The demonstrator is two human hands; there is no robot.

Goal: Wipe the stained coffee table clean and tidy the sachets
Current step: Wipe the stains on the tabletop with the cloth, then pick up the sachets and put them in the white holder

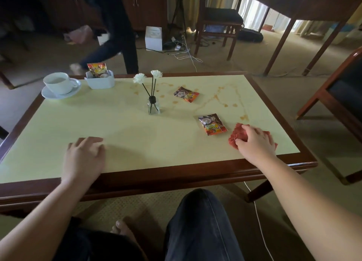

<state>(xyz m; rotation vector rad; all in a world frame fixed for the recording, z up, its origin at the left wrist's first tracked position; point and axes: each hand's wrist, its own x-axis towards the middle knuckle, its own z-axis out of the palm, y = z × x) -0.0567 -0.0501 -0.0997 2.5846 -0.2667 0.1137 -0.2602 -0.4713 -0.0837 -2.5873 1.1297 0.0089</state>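
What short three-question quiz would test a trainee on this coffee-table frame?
1. True or false: the right hand rests on the red cloth.
2. How many sachets lie loose on the table top? A) one B) two C) three
3. Fill in: the white holder stands beside the ____.

Key:
1. true
2. B: the far sachet and the near sachet
3. cup

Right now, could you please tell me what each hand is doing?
Left hand: open, resting flat on the pale coffee table.
Right hand: gripping the crumpled red cloth.
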